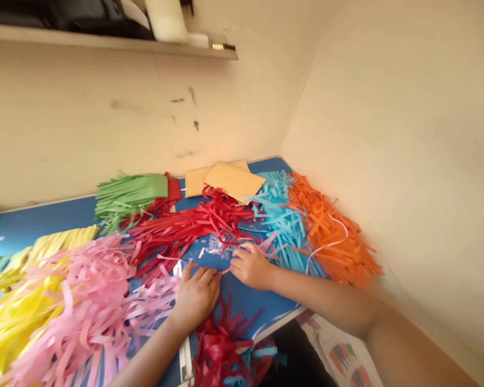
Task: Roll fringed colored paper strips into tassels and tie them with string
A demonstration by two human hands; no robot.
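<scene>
My left hand [198, 294] rests low over the blue table [266, 306], fingers bent and closed around one end of a thin pinkish-red paper strip [226, 271]. The other end runs to my right hand [252, 266], whose fingers are curled shut on it. Only a short piece of the strip shows between them. Small pale paper scraps [218, 244] lie just beyond my hands. Lilac strips [155, 301] are beside my left hand, and a bunch of dark red fringe [220, 344] hangs at the near edge below it.
Fringed paper piles surround the hands: pink [100, 285], yellow [24, 317], green [133, 196], red [193, 220], light blue [284, 220] and orange [331, 236] with a white cord [331, 244]. Folded yellow-orange paper [234, 180] lies at the back. Walls and a shelf [105, 44] bound the table.
</scene>
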